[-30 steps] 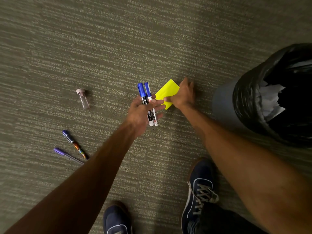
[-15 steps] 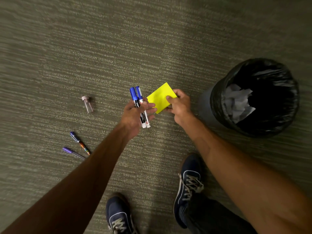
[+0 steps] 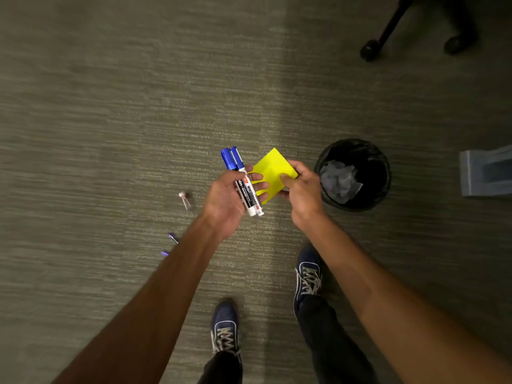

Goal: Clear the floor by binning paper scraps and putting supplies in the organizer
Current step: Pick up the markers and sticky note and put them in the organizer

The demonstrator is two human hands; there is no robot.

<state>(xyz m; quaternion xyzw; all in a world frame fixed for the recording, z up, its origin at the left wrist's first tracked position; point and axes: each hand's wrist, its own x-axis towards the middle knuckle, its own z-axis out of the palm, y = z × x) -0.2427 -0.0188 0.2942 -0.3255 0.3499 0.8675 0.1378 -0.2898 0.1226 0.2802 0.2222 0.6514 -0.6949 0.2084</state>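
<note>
Now upright, both hands full beside the bin.
Since a second ago the yellow sticky pad (image 3: 273, 169) had left the carpet, right hand (image 3: 300, 189) pinching it just left of the bin (image 3: 353, 174); left hand (image 3: 232, 200) clamped two whiteboard markers (image 3: 245, 181). Pens (image 3: 173, 238) remained farther left, so collecting continued.

Both bare forearms reach forward from the lower corners of the view and converge near its centre, above the floor. The left hand (image 3: 231, 199) is turned palm up and inward, its fingers (image 3: 257, 187) curled around two whiteboard markers (image 3: 243, 181) that point away from the body. The right hand (image 3: 300, 189) sits just beside it, knuckles up, thumb and fingers pinching a yellow sticky pad (image 3: 273, 169). The left fingertips touch that pad.
</note>
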